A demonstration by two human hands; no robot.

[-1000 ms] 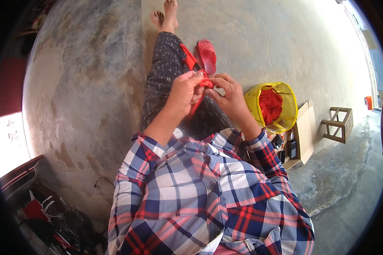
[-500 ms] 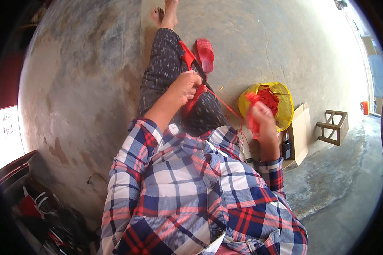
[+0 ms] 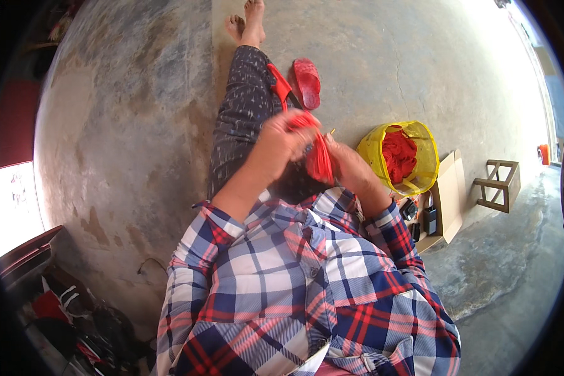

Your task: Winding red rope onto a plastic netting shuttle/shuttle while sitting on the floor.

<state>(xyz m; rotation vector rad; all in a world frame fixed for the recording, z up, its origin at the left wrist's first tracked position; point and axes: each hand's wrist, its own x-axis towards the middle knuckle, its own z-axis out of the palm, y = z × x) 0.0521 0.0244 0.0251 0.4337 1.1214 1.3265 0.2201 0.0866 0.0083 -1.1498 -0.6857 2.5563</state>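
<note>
- Left hand: raised over the lap, fingers curled shut around the upper end of a red piece. The fingertips are hidden behind the hand's back.
- Right hand: just right of the left hand, closed on the lower right side of the same red piece. Its fingers are largely covered by the material, so the exact pinch point cannot be made out.
- Red piece: sits between the two hands, above the lap, at scene centre. Its kind is hard to tell; it reads as a folded red strip or fabric. A thin stick-like tip shows at its right edge, too small to identify.
- Leg: stretched far along the floor in dark patterned trousers, ending at a bare foot at the far edge. The second foot is partly hidden beside it.
- Red band: lies along the leg toward the hands; its near end is hidden behind the left hand.
- Sandal: red, on the floor just right of the leg.
- Yellow bag: open, right of the hands, holding red material.
- Cardboard box: right of the bag; small dark items at its near side are not identifiable.
- Wooden stool: far right, on its side.
- Plaid shirt: fills the near centre and hides the lap.
- Near left corner: dark clutter, cut off by the lens rim.
</note>
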